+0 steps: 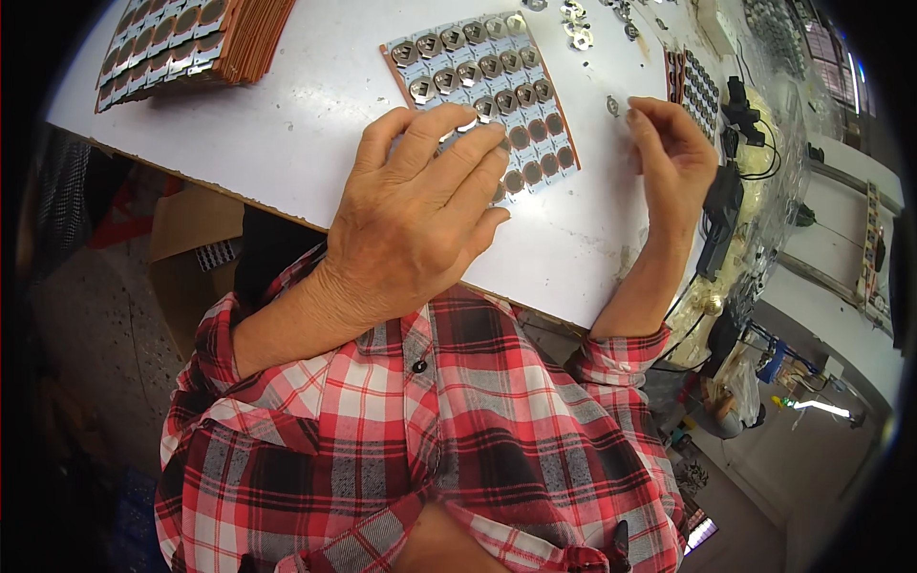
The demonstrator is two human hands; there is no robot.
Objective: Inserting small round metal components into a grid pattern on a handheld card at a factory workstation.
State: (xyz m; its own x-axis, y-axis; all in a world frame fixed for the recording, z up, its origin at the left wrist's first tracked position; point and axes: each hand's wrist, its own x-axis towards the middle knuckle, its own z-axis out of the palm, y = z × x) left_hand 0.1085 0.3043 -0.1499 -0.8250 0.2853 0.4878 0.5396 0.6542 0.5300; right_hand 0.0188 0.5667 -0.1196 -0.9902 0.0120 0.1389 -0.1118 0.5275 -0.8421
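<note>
A panel of small circuit boards (537, 188) lies on the white table, set in rows with orange edges. Shiny metal clips, like coin-cell holders (490, 66), cover its upper rows; dark round pads show bare in the lower rows. My left hand (420, 196) rests over the panel's lower left part, fingers stretched out and tips on the clips, hiding some of them. To the right of the panel, my right hand (676, 153) has thumb and forefinger drawn together in a pinch. Just left of those fingertips a single metal clip (613, 105) lies on the table.
A tall stack of similar panels (229, 43) stands at the table's far left. More loose clips (577, 27) lie scattered at the back. Another panel (699, 95) sits at the right, near black cables and an adapter (721, 215). An open cardboard box (191, 234) is below the table's left edge.
</note>
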